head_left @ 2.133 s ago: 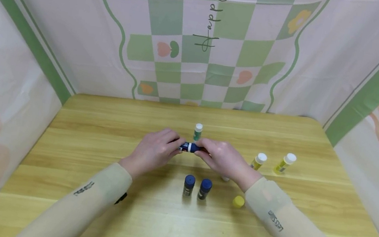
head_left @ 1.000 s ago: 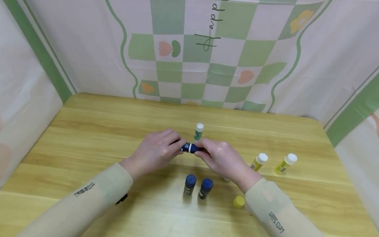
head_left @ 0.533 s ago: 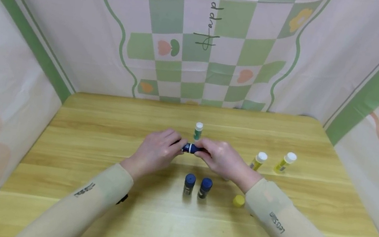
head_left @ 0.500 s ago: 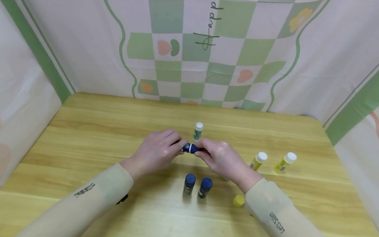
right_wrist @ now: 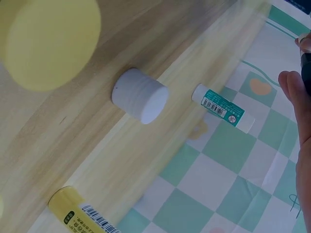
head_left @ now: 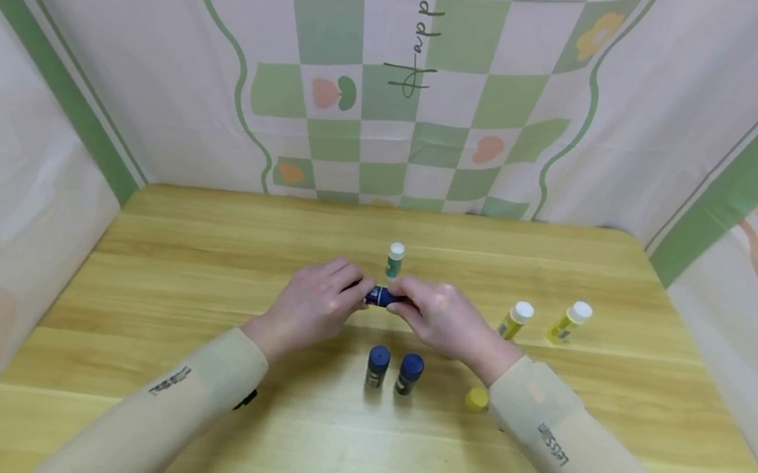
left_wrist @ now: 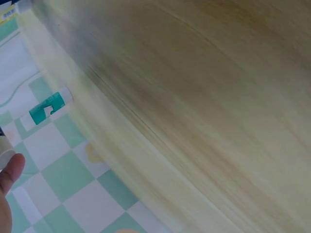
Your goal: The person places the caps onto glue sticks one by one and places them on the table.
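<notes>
In the head view, both hands meet over the table around a dark blue glue stick (head_left: pixel 381 296) lying level between them. My left hand (head_left: pixel 314 303) grips its labelled barrel end. My right hand (head_left: pixel 446 320) pinches the blue cap end between thumb and fingers; a thin pale band shows between the two parts. The ends inside the hands are hidden. Just behind stands a green glue stick (head_left: pixel 395 261) with a white cap. Nearer the body, two dark blue-capped glue sticks (head_left: pixel 377 368) stand upright side by side. In the left wrist view, a thumb (left_wrist: pixel 10 172) touches the held stick's pale end.
Two yellow glue sticks with white caps (head_left: pixel 514 321) stand at the right. A loose yellow cap (head_left: pixel 476 398) lies by the right sleeve. The right wrist view shows a white cap (right_wrist: pixel 140 96) on the wooden table (head_left: pixel 211 241). Patterned cloth (head_left: pixel 402 105) surrounds the table.
The pale band between the glue stick's barrel and cap has narrowed, and less of the barrel shows beside the left fingers. Both hands keep nearly the same place.
</notes>
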Available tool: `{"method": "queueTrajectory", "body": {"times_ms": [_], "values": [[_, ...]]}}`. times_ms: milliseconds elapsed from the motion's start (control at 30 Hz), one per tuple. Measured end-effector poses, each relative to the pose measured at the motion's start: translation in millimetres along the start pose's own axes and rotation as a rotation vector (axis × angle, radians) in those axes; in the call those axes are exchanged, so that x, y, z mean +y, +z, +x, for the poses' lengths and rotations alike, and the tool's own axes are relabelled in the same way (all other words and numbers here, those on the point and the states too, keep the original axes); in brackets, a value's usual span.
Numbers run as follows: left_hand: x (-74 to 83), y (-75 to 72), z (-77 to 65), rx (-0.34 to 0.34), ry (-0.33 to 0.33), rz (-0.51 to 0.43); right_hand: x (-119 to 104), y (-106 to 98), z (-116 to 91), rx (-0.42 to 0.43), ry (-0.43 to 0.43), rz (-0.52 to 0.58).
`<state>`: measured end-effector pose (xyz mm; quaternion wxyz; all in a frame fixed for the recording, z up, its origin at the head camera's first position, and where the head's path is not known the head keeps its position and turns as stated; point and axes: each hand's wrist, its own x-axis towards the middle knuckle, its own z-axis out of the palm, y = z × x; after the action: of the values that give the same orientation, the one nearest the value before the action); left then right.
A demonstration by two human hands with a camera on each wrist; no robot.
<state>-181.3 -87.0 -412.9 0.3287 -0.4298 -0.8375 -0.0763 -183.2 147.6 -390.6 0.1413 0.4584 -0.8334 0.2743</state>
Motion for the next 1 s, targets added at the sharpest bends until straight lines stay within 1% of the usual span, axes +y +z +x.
{"method": "queueTrajectory", "body": {"times_ms": [267, 467, 600, 700, 800, 933, 1000], "values": [[0.3, -1.0, -1.3, -0.004, -0.005, -0.013, -0.4, -0.1, -0.4, -0.021, -0.006, -0.008], [0.1, -2.9, -2.0, -0.033, -0.053, -0.049, -0.7, -2.0, 2.8, -0.013, -0.027, -0.008], [0.7, -3.1, -3.1, -0.025, -0.073, -0.066, -0.9, -4.7, 5.3, 0.001, -0.066, -0.019], [1.7, -2.5, -4.8, -0.009, -0.089, -0.089, -1.7, -6.6, 7.2, 0.001, -0.095, -0.025], [3.4, -3.0, -6.0, -0.010, -0.114, -0.117, -4.0, -8.7, 9.5, -0.008, -0.113, -0.015], [6.5, -4.8, -7.4, -0.039, -0.156, -0.151, -7.9, -11.4, 12.7, -0.023, -0.124, 0.001], [8.3, -5.7, -8.5, -0.055, -0.180, -0.195, -9.1, -12.1, 13.9, -0.022, -0.131, -0.004]]}}
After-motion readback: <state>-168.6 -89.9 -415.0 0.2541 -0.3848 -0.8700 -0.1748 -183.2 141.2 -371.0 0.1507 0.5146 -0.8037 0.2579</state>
